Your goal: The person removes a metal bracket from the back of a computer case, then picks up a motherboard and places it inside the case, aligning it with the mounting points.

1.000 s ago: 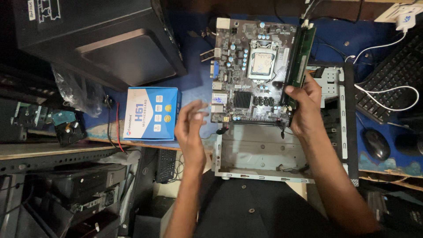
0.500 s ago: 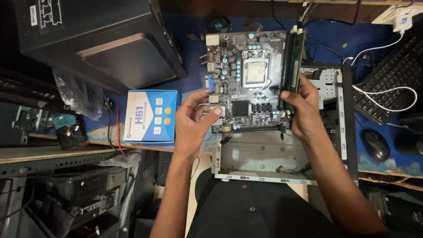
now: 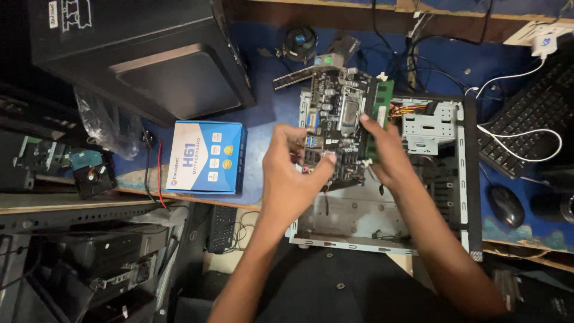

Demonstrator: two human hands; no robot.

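Open grey computer case [image 3: 382, 230] nearest, lying flat on the blue table [image 3: 269, 101]; above it a motherboard [image 3: 338, 128], tilted, long axis running near to far, left hand [image 3: 293, 179] fingers gripping its left edge, right hand [image 3: 388, 155] fingers closed on its right edge beside the green memory stick [image 3: 382, 110]; blue box [image 3: 206, 157] to the left.

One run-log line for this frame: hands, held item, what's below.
left hand: grips motherboard left edge | right hand: grips right edge by green memory stick | board tilted above open computer case | blue box at left
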